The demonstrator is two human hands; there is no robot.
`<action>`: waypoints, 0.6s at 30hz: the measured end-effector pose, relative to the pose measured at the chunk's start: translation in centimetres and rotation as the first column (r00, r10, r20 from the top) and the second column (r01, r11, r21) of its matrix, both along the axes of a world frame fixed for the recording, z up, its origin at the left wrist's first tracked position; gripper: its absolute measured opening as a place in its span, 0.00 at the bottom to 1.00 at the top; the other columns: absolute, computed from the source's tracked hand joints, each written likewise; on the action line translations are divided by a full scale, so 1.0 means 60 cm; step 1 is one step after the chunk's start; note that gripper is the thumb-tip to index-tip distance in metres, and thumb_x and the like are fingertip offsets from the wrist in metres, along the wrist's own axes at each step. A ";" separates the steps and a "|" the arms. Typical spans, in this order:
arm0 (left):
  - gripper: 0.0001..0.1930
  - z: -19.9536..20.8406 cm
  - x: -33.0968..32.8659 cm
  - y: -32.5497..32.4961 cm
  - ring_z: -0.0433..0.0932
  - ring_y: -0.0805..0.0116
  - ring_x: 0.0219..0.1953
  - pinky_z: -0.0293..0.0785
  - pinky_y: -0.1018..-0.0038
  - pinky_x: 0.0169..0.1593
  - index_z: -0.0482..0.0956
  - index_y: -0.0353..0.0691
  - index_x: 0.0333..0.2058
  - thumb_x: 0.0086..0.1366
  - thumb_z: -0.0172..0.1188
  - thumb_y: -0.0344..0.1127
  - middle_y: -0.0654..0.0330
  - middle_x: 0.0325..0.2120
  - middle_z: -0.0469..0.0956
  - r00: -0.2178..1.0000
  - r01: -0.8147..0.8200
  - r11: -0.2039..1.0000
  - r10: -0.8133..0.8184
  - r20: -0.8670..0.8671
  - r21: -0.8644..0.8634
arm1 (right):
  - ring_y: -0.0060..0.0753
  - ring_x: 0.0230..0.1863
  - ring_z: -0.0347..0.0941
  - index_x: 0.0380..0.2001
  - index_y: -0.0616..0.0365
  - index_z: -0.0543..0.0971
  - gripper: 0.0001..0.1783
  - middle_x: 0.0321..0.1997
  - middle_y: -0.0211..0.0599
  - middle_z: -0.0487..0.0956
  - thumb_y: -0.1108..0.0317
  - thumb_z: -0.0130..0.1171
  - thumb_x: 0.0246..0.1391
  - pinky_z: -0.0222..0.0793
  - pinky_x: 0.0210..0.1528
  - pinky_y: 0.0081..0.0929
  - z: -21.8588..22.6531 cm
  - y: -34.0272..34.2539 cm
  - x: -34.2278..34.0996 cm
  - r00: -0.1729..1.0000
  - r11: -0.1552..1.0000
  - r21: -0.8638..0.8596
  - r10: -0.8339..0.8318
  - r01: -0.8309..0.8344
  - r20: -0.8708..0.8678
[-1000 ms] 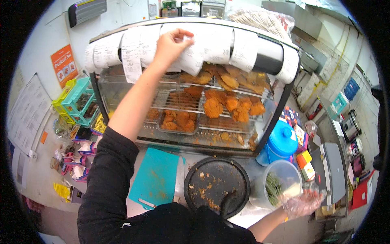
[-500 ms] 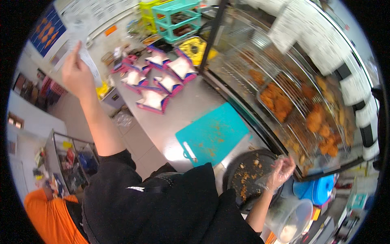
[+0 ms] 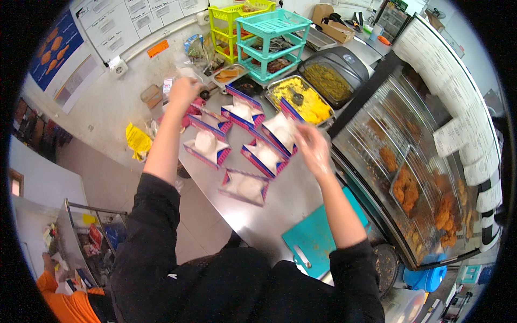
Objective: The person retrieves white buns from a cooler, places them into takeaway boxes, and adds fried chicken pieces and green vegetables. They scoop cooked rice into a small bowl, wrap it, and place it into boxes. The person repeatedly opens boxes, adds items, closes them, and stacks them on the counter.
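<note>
My left hand [image 3: 184, 91] is blurred and closed at the far left of the counter, by a whitish thing [image 3: 187, 72] too smeared to name. My right hand [image 3: 314, 151], in a clear plastic glove, is beside an opened pink-and-blue carton [image 3: 281, 131]; motion smears its fingers, so I cannot tell whether it touches the carton. White mounds that look like rice fill this and several similar cartons, among them one at the front [image 3: 244, 187] and one on the left [image 3: 207, 144]. Behind them stands a metal tray of yellow food [image 3: 301, 98] with a dark utensil in it.
A teal cutting board [image 3: 318, 237] lies under my right forearm. To the right, a glass display case [image 3: 414, 161] holds fried pieces. Stacked teal baskets [image 3: 272, 40] stand at the back, beside a dark container of greenish food [image 3: 327, 81]. A person in orange [image 3: 64, 293] is at lower left.
My left hand has come down from the wall papers to the counter's far left. My right hand has moved from the dark round pan to the cartons. The view has shifted toward the counter's back.
</note>
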State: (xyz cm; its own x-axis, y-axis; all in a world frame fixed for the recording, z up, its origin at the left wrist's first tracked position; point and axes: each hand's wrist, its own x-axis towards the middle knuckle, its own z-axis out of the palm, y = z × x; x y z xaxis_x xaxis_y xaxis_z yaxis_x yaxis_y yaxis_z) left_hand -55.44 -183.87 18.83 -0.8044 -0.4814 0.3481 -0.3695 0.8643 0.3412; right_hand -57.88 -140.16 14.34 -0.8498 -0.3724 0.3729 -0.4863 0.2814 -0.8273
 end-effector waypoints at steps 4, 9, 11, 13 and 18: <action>0.22 -0.062 -0.155 -0.033 0.83 0.50 0.48 0.80 0.58 0.51 0.86 0.38 0.43 0.53 0.68 0.46 0.48 0.45 0.84 0.861 0.100 0.995 -0.087 0.501 0.000 | 0.51 0.51 0.81 0.41 0.57 0.87 0.30 0.51 0.52 0.83 0.39 0.62 0.52 0.75 0.54 0.40 -0.034 -0.227 -0.177 0.915 0.708 0.692 -0.175 -0.140 0.364; 0.32 -0.164 -0.233 -0.020 0.82 0.56 0.52 0.79 0.59 0.54 0.84 0.40 0.49 0.49 0.73 0.54 0.54 0.52 0.82 0.627 0.307 0.948 -0.139 0.766 -0.079 | 0.50 0.55 0.79 0.46 0.58 0.85 0.30 0.54 0.50 0.81 0.43 0.63 0.51 0.74 0.57 0.42 -0.158 -0.354 -0.274 0.937 0.191 0.917 0.040 -0.349 0.348; 0.30 -0.193 -0.252 -0.003 0.80 0.58 0.55 0.78 0.59 0.54 0.83 0.45 0.52 0.52 0.70 0.54 0.57 0.54 0.81 0.485 0.348 0.938 -0.180 0.856 0.000 | 0.48 0.50 0.81 0.45 0.57 0.85 0.28 0.49 0.49 0.83 0.44 0.63 0.51 0.75 0.51 0.42 -0.182 -0.364 -0.277 0.925 0.273 0.899 -0.068 -0.343 0.374; 0.31 -0.217 -0.267 0.014 0.76 0.62 0.61 0.76 0.63 0.57 0.80 0.51 0.58 0.55 0.70 0.51 0.64 0.60 0.77 0.493 0.245 0.967 -0.191 0.849 0.075 | 0.45 0.37 0.85 0.39 0.57 0.87 0.26 0.37 0.47 0.86 0.46 0.64 0.50 0.78 0.39 0.42 -0.184 -0.366 -0.268 0.843 0.503 0.825 -0.299 -0.258 0.446; 0.17 -0.249 -0.275 0.001 0.82 0.57 0.54 0.80 0.61 0.52 0.84 0.43 0.50 0.63 0.59 0.36 0.55 0.53 0.81 0.627 0.318 0.948 -0.201 0.753 -0.012 | 0.48 0.56 0.80 0.49 0.59 0.84 0.33 0.55 0.50 0.81 0.44 0.66 0.48 0.75 0.55 0.41 -0.149 -0.374 -0.242 0.881 0.494 0.852 -0.308 -0.174 0.359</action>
State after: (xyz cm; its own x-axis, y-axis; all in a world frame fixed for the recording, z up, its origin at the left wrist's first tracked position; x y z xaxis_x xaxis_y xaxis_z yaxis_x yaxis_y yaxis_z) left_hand -71.95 -183.80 3.90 -0.9048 -0.2087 -0.3711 -0.1994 0.9778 -0.0639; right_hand -72.38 -162.60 5.40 -0.8478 -0.2256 -0.4800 -0.1139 0.9613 -0.2508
